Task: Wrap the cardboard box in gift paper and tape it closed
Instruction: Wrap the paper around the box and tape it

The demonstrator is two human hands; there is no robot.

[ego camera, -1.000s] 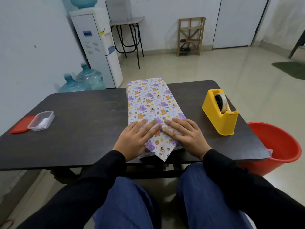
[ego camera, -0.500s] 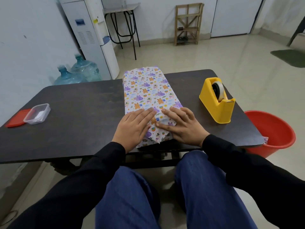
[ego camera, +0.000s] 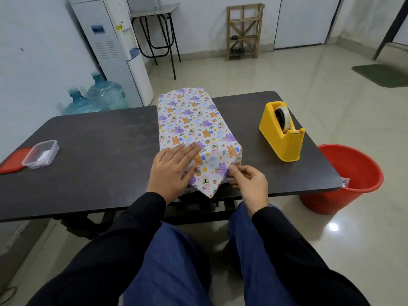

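The box wrapped in white gift paper (ego camera: 192, 124) with purple and orange animal prints lies lengthwise in the middle of the dark table (ego camera: 99, 151). Its near end is folded into a pointed flap that hangs over the table's front edge. My left hand (ego camera: 174, 171) lies flat on the near left part of the paper, fingers spread. My right hand (ego camera: 249, 184) pinches the right edge of the pointed flap between thumb and fingers. The cardboard itself is hidden under the paper. A yellow tape dispenser (ego camera: 282, 131) stands to the right of the box.
A clear plastic container (ego camera: 40, 153) and its red lid (ego camera: 11, 160) sit at the table's left end. A red bucket (ego camera: 344, 177) stands on the floor by the right corner. Water bottles (ego camera: 97, 98) and a dispenser (ego camera: 114, 47) are behind the table.
My right hand has come off the top of the flap and now pinches its right edge. The left hand has stayed pressed on the paper. The camera has tilted a little.
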